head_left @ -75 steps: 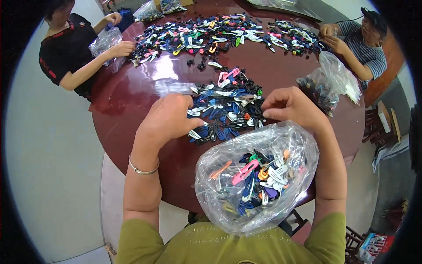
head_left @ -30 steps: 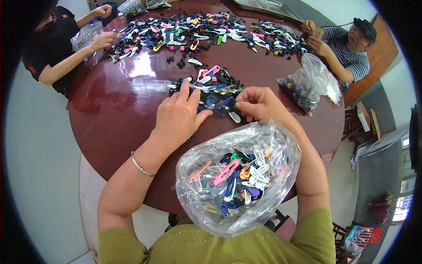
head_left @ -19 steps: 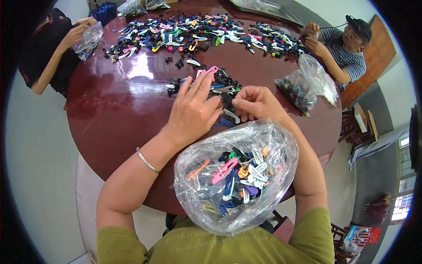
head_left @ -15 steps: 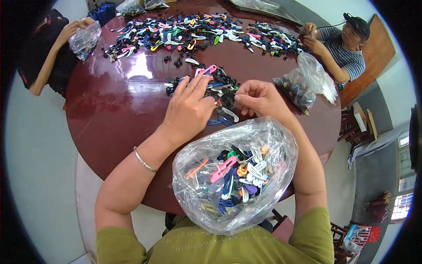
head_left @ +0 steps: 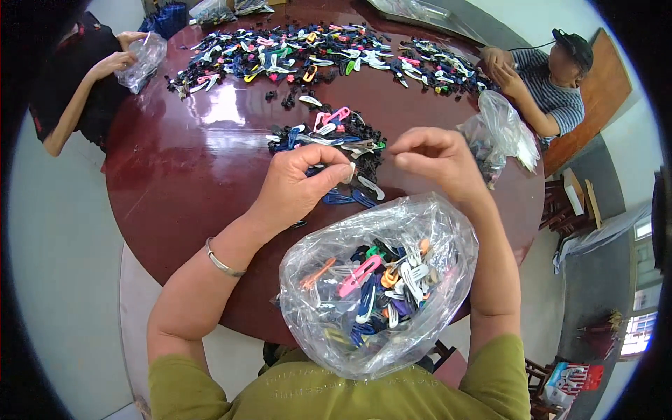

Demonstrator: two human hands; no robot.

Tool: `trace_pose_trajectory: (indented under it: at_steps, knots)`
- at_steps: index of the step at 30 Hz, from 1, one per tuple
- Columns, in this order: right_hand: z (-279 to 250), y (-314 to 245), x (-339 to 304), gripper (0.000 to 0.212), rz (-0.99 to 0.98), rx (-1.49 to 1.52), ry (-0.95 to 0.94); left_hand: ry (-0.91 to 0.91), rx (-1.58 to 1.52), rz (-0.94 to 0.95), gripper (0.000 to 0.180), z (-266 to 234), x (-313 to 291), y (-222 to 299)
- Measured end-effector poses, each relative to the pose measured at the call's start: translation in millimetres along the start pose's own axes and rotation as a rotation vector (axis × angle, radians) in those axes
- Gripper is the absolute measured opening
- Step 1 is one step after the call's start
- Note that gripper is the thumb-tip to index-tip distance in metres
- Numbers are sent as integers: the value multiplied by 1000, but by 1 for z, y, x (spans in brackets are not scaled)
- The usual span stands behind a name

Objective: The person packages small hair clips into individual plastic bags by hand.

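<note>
My left hand (head_left: 304,178) is closed in a pinch above the near edge of a small pile of hair clips (head_left: 332,140); a small white hair clip (head_left: 351,172) shows at its fingertips, mostly covered. To the right of that pile my right hand (head_left: 437,162) hovers with fingers curled and thumb apart, nothing visible between them. Black, white, blue and pink clips make up the pile. Closer to me, a clear plastic bag (head_left: 308,308) stands open between my forearms. Mixed snap hair clips lie inside it, among them a large pink one (head_left: 360,275).
A long heap of clips and small black pieces (head_left: 280,56) spreads along the far side of the round red table (head_left: 182,182). Two people sit at far left and far right, each handling small things. Another filled clear bag (head_left: 490,136) rests near the right person.
My left hand has drawn back toward me off the pile, now pinching a white clip. My right hand has lifted away to the right, its thumb and fingers parting.
</note>
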State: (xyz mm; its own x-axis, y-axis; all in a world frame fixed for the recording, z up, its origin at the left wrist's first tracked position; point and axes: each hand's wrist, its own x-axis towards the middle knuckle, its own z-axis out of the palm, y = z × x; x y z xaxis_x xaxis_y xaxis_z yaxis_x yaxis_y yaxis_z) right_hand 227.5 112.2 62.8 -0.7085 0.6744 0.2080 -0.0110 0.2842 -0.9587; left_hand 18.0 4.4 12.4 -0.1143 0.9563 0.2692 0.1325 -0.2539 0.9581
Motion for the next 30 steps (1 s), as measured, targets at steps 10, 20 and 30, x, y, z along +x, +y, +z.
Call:
trace_pose_trajectory:
  at_steps: [10, 20, 30]
  knots:
    - [22, 21, 7, 24, 181, 244, -185, -3, -168, -16, 10, 7, 1, -3]
    - [5, -4, 0, 20, 53, 207, -15, 44, 290, 301, 6, -13, 7, -5]
    - [-10, 10, 3, 13, 100, -246, -49, -220, 768, 537, 22, -34, 7, 0]
